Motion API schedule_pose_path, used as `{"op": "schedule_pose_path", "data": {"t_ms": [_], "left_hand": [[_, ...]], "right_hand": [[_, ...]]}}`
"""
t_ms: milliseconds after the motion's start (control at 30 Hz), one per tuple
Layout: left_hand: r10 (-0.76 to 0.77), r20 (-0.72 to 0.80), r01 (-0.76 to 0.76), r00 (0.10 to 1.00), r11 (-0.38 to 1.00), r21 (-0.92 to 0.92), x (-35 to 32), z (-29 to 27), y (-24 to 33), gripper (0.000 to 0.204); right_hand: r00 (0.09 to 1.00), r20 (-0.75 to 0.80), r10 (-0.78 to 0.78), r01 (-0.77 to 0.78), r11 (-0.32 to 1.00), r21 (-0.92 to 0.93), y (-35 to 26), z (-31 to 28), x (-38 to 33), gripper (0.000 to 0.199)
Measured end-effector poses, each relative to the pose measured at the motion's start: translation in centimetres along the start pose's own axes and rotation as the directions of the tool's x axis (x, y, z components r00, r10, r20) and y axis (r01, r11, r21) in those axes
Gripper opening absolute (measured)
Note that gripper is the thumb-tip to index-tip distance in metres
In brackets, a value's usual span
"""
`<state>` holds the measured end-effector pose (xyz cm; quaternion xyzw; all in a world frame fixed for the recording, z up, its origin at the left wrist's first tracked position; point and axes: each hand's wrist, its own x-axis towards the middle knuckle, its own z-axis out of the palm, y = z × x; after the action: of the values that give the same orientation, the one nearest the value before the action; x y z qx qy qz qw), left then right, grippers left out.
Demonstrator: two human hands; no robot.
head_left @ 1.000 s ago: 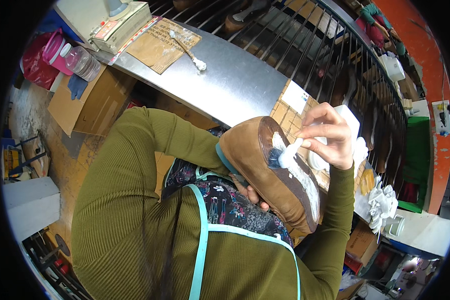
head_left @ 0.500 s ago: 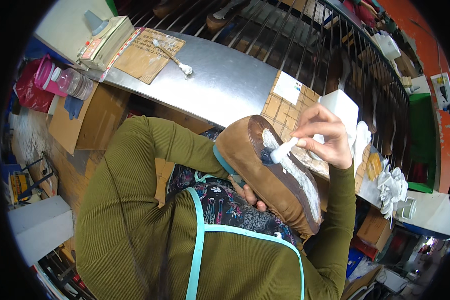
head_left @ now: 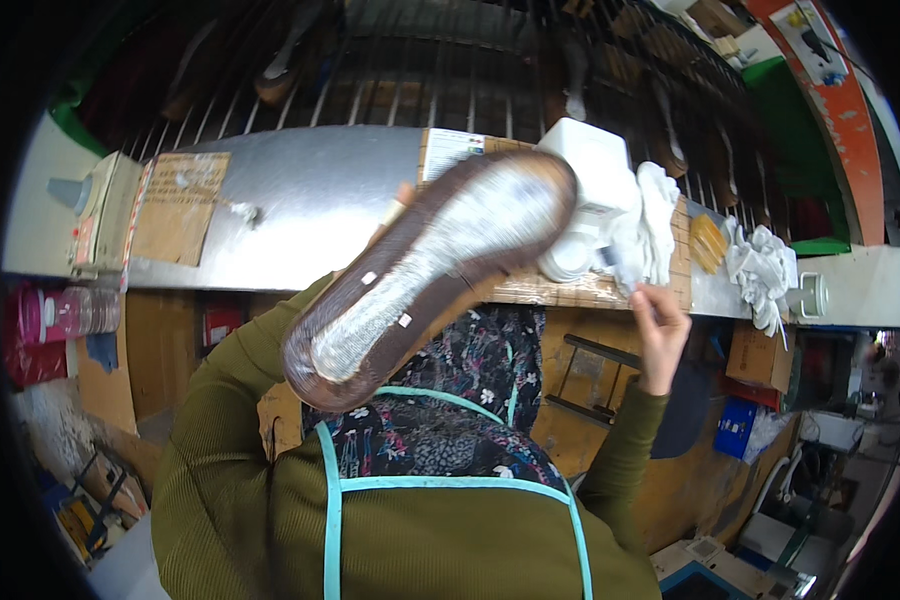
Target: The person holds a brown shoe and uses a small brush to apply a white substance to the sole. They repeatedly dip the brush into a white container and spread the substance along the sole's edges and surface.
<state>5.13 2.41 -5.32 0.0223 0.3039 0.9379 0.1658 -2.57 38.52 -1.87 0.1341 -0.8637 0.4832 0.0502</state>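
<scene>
A brown shoe (head_left: 515, 262) is held sole-side toward me in front of the bench, its middle coated with a whitish layer and two small pale squares near one end. My left hand (head_left: 404, 198) is closed on it from behind; only a bit of the fingers shows past its far edge. To the right, my right hand (head_left: 662, 335) pinches the white handle of a small brush (head_left: 625, 272), blurred by motion. The brush's head is beside a round white pot (head_left: 568, 258), and I cannot tell whether it touches it.
Behind the pot stands a white plastic container (head_left: 588, 160). White gloves (head_left: 656, 215), a yellow object (head_left: 708, 242) and more gloves (head_left: 763, 265) lie rightward. A cardboard piece (head_left: 175, 225) and a white-tipped stick (head_left: 247, 212) lie left on the metal bench (head_left: 300, 180). Barred racks (head_left: 460, 100) with shoes stand behind.
The shoe has swung up and left, its sole now turned fully toward me. My right hand has left the sole and moved the brush right, beside the pot. The view has turned too.
</scene>
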Motion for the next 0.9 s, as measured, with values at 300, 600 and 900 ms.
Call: {"op": "schedule_pose_path", "data": {"t_ms": [300, 600, 900], "left_hand": [[0.229, -0.255, -0.176, 0.940, 0.961, 0.215, 7.7, -2.5, 1.3, 0.094], [0.201, -0.227, -0.167, 0.953, 0.973, 0.160, 10.2, -4.1, 0.5, 0.093], [0.141, -0.130, -0.137, 0.982, 0.990, 0.033, 9.7, -4.6, 0.8, 0.087]], "right_hand": [[0.911, -0.071, -0.407, 0.223, 0.628, -0.745, 0.9, 3.8, -0.3, 0.009], [0.931, 0.153, 0.330, -0.333, 0.943, -0.007, 2.2, 1.7, 0.8, 0.022], [0.981, -0.139, -0.136, 0.154, 0.979, 0.133, -4.6, 6.8, 5.9, 0.012]]}}
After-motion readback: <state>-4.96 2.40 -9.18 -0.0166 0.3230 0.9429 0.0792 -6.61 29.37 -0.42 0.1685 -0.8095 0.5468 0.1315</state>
